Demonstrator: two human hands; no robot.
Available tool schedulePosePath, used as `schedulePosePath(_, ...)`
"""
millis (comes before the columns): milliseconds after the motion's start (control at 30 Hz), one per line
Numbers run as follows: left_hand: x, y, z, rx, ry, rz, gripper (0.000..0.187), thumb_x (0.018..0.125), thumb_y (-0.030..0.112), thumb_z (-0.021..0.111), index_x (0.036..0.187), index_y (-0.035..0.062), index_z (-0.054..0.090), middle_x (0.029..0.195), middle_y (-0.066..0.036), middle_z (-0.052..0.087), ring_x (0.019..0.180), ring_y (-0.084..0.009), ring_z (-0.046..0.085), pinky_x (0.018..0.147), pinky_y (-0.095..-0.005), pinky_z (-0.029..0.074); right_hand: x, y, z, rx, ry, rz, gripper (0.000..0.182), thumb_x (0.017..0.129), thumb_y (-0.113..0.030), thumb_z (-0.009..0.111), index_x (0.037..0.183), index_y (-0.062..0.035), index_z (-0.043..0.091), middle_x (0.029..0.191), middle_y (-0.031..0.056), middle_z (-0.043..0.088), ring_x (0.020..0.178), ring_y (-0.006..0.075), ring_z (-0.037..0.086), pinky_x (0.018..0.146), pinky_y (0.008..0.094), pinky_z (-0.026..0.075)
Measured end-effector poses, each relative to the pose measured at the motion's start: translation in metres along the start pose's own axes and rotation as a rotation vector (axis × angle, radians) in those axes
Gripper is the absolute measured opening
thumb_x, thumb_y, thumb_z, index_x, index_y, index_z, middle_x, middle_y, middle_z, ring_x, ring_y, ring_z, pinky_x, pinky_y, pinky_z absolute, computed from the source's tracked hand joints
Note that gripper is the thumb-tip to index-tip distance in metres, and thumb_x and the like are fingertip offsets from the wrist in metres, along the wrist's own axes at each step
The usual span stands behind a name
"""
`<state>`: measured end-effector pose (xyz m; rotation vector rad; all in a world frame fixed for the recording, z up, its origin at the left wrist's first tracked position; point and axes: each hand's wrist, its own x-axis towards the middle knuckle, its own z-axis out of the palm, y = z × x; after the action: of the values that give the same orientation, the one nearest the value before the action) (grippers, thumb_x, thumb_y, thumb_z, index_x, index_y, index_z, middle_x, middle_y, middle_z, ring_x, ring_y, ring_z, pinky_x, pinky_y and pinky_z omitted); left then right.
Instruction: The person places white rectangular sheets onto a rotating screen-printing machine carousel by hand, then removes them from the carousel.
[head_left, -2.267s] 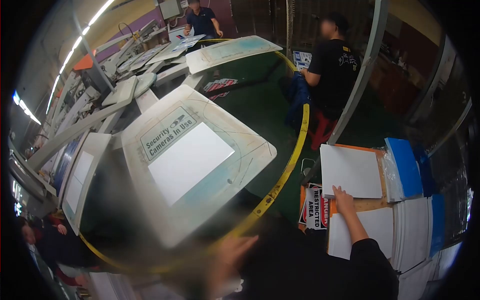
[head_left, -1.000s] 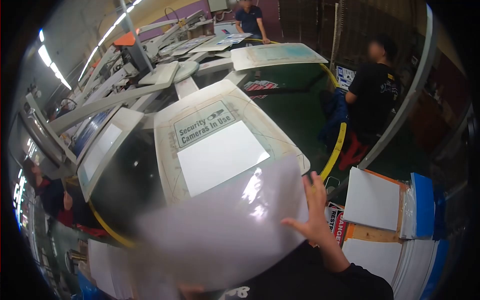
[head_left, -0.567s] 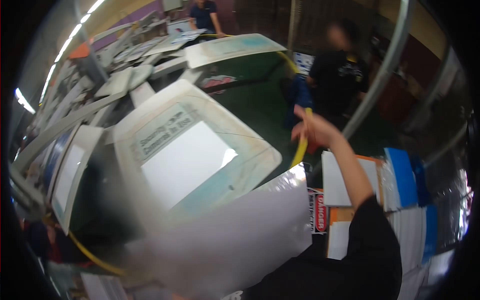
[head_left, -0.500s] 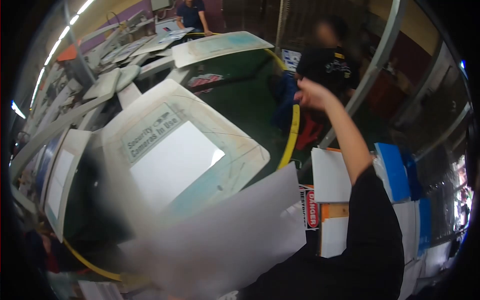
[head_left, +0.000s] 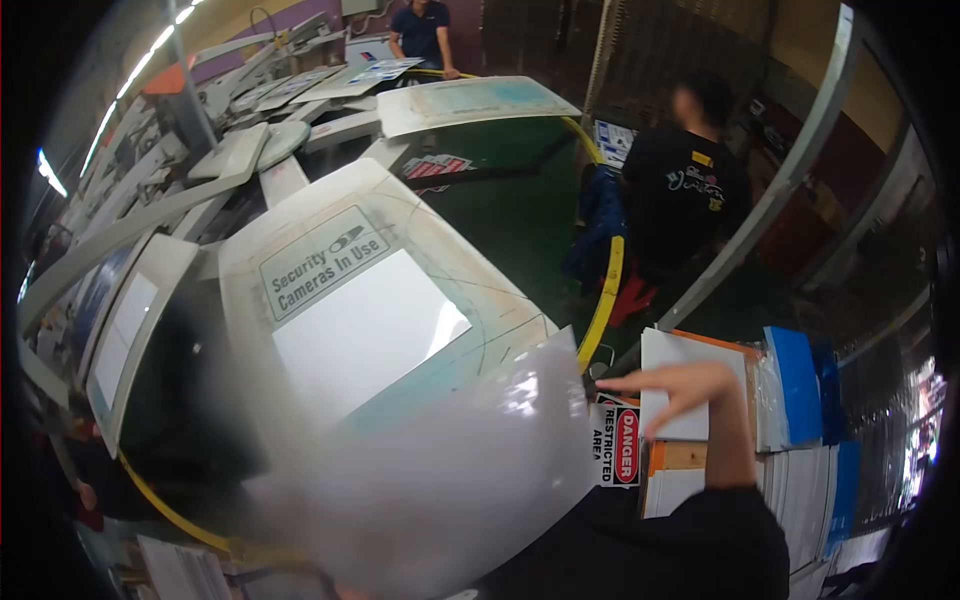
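While the right hand spreads wide and empty at lower right, the glossy sheet, lower centre, could sag one-sidedly against the board; the left hand is hidden, its hold I cannot tell.

Pale platen carrying one white sheet.

Outlined "Security Cameras In Use" lettering shows on its surface along the far edge of the sheet, with dark lines and a blue-green tint around. At left, a second platen bears its own white blank. At right, a wooden board shows between two white stacks, orange edging under the farther one.
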<state>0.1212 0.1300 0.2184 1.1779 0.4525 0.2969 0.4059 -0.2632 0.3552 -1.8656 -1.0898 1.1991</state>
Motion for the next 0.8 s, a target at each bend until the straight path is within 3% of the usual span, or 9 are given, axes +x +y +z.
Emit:
schedulePosePath(100, -0.009, 0.001, -0.002, -0.007, 0.02, 0.003, 0.061, 0.09, 0.048, 0.045, 0.124, -0.0025, 0.044, 0.116, -0.019, 0.054, 0.105, -0.0238, 0.054, 0.093, -0.0406, 0.042, -0.01, 0.037, 0.058, -0.117, 0.15, 0.009, 0.103, 0.067, -0.037, 0.079, 0.143, -0.0043, 0.016, 0.139, 0.0202, 0.034, 0.122, 0.029, 0.044, 0.102, 0.036, 0.032)
schedulePosePath(133, -0.012, 0.001, -0.003, -0.02, 0.014, 0.001, 0.06, 0.09, 0.048, 0.045, 0.124, -0.0025, 0.044, 0.116, -0.019, 0.054, 0.105, -0.0239, 0.054, 0.093, -0.0406, 0.042, -0.005, 0.031, 0.069, 0.091, 0.265, 0.013, 0.104, 0.066, -0.035, 0.08, 0.143, -0.0034, 0.018, 0.129, 0.0191, 0.046, 0.116, 0.0281, 0.049, 0.099, 0.0364, 0.036)
schedulePosePath(267, -0.017, 0.001, -0.001, -0.007, 0.0, 0.0, 0.06, 0.09, 0.047, 0.045, 0.123, -0.0026, 0.045, 0.115, -0.019, 0.055, 0.105, -0.0241, 0.054, 0.093, -0.0407, 0.042, 0.017, 0.033, 0.094, 0.638, 0.975, -0.171, 0.054, 0.071, -0.009, 0.066, 0.121, -0.0013, 0.048, 0.109, 0.0076, 0.057, 0.101, 0.0171, 0.054, 0.089, 0.0307, 0.042)
schedulePosePath(367, -0.017, 0.002, 0.005, -0.002, -0.022, 0.005, 0.06, 0.09, 0.047, 0.046, 0.123, -0.0026, 0.045, 0.115, -0.019, 0.055, 0.104, -0.0243, 0.054, 0.093, -0.0407, 0.042, 0.041, 0.045, 0.087, 0.595, 1.154, -0.267, 0.058, 0.07, -0.031, 0.076, 0.114, -0.0027, 0.05, 0.096, 0.0086, 0.061, 0.094, 0.0177, 0.058, 0.087, 0.0324, 0.044)
schedulePosePath(433, -0.013, 0.002, 0.003, 0.011, -0.024, 0.009, 0.06, 0.09, 0.047, 0.046, 0.123, -0.0027, 0.045, 0.115, -0.019, 0.055, 0.104, -0.0244, 0.054, 0.092, -0.0408, 0.042, 0.056, 0.068, 0.086, 0.552, 1.114, -0.359, 0.053, 0.073, -0.031, 0.074, 0.112, -0.0027, 0.052, 0.089, 0.0064, 0.061, 0.087, 0.0138, 0.059, 0.079, 0.0284, 0.046)
schedulePosePath(600, 0.031, 0.0, 0.016, 0.083, -0.168, 0.024, 0.059, 0.09, 0.046, 0.046, 0.123, -0.0028, 0.046, 0.114, -0.019, 0.055, 0.104, -0.0247, 0.055, 0.092, -0.0409, 0.042, 0.046, 0.039, 0.098, 0.469, 0.989, -0.312, 0.054, 0.068, -0.016, 0.078, 0.114, -0.0013, 0.054, 0.106, 0.0054, 0.058, 0.091, 0.0111, 0.056, 0.078, 0.0277, 0.046)
schedulePosePath(633, 0.041, -0.001, 0.025, 0.1, -0.214, 0.02, 0.059, 0.09, 0.046, 0.046, 0.122, -0.0028, 0.046, 0.114, -0.019, 0.055, 0.104, -0.0247, 0.055, 0.092, -0.0409, 0.042, 0.044, 0.052, 0.108, 0.715, 0.892, -0.369, 0.05, 0.072, -0.01, 0.075, 0.116, -0.0017, 0.053, 0.11, 0.0056, 0.057, 0.099, 0.0138, 0.055, 0.084, 0.0319, 0.046)
schedulePosePath(700, 0.057, -0.004, 0.041, 0.128, -0.302, 0.005, 0.059, 0.09, 0.046, 0.046, 0.122, -0.0028, 0.046, 0.114, -0.02, 0.055, 0.103, -0.0249, 0.055, 0.092, -0.041, 0.042, 0.034, -0.003, 0.112, 0.661, 0.97, -0.27, 0.052, 0.072, 0.002, 0.072, 0.119, -0.0015, 0.049, 0.109, 0.007, 0.058, 0.1, 0.017, 0.056, 0.084, 0.033, 0.048)
schedulePosePath(800, 0.067, -0.011, 0.072, 0.157, -0.427, -0.016, 0.058, 0.09, 0.046, 0.046, 0.122, -0.0029, 0.046, 0.113, -0.02, 0.055, 0.103, -0.025, 0.055, 0.092, -0.041, 0.042, 0.01, 0.001, 0.121, 0.64, 0.808, -0.425, 0.051, 0.073, -0.007, 0.074, 0.118, -0.0012, 0.051, 0.112, 0.0071, 0.058, 0.104, 0.0152, 0.054, 0.089, 0.0311, 0.044)
